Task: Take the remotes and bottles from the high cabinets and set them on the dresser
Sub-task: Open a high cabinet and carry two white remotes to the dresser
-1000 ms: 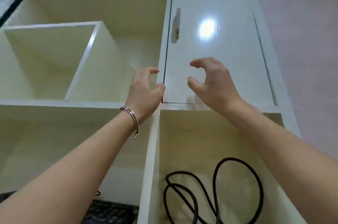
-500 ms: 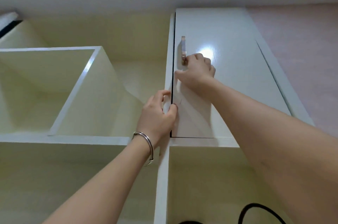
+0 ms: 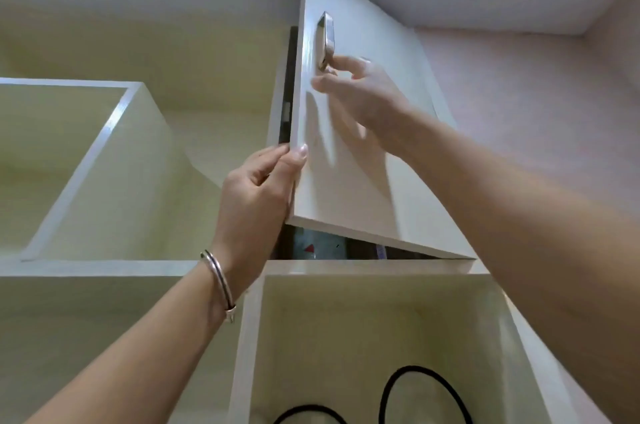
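The white door (image 3: 349, 188) of the high cabinet stands partly open, hinged on the right. My left hand (image 3: 258, 195) pinches the door's lower left edge, thumb on the front face. My right hand (image 3: 360, 97) reaches up to the metal handle (image 3: 327, 40), fingertips touching its lower end. Through the gap under the door I see the dark inside of the cabinet with some objects (image 3: 313, 247), one showing a red mark; what they are I cannot tell. No remote or bottle is clearly visible.
Open cream cubbies surround the cabinet: one at the left (image 3: 79, 160) and one below it holding a looped black cable (image 3: 408, 392). A pink wall (image 3: 540, 104) runs along the right. The ceiling is close above.
Both hands rose from in front of the shut door. The left took the door's edge, the right went to the handle, and the door swung out from shut to partly open.
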`<move>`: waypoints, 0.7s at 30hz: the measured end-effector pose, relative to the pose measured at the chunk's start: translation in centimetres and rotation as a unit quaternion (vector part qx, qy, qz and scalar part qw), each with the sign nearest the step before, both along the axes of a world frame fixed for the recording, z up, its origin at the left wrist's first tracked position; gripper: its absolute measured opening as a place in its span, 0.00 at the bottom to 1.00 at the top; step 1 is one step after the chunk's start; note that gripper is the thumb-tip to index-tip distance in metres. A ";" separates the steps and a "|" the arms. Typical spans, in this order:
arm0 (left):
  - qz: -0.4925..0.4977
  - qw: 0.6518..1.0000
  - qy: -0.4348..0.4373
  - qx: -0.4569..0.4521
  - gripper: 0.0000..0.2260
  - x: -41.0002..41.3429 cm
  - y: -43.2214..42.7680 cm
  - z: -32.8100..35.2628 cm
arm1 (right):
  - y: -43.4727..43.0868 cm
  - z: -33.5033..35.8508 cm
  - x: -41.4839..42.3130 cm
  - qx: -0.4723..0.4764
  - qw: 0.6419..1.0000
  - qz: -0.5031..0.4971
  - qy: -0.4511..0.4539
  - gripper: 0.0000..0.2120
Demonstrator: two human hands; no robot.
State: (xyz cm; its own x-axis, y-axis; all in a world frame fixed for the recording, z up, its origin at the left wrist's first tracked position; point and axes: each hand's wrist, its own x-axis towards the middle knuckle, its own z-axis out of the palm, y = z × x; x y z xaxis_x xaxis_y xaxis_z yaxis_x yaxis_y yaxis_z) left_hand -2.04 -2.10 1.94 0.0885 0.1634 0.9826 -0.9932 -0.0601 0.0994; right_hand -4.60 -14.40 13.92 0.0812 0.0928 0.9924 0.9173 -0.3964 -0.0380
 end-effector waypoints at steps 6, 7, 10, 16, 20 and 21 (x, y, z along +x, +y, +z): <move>-0.188 0.981 0.010 0.041 0.15 -3.2 -4.0 -0.3 | -6.9 -11.1 -1.8 -0.048 0.993 -0.031 -0.104 0.18; -0.206 0.976 -0.004 0.065 0.14 -3.8 -5.1 -0.2 | -7.9 -12.8 -2.0 -0.049 0.994 -0.022 -0.098 0.20; -0.212 0.966 -0.039 0.141 0.13 -5.9 -9.2 0.0 | -10.8 -15.8 -2.6 -0.039 0.992 -0.017 -0.119 0.32; -0.167 0.961 -0.040 0.218 0.16 -7.9 -15.9 -0.3 | -15.6 -16.9 -3.9 0.076 0.989 -0.022 -0.126 0.26; -0.116 0.965 -0.037 0.230 0.18 -8.5 -17.9 -0.1 | -17.9 -16.7 -4.2 0.095 0.993 -0.002 -0.071 0.28; -0.099 0.967 -0.038 0.230 0.19 -8.6 -18.3 0.0 | -18.2 -16.7 -4.3 0.101 0.993 0.006 -0.060 0.29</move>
State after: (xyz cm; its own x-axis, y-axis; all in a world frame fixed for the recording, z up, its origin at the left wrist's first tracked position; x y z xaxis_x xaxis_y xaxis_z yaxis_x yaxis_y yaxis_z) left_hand -10.66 -20.42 1.91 -0.0025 -0.3054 0.9522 -0.9932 0.1114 0.0331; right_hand -8.85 -32.59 -2.76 -0.0376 -0.1097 0.9933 0.9247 -0.3806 -0.0070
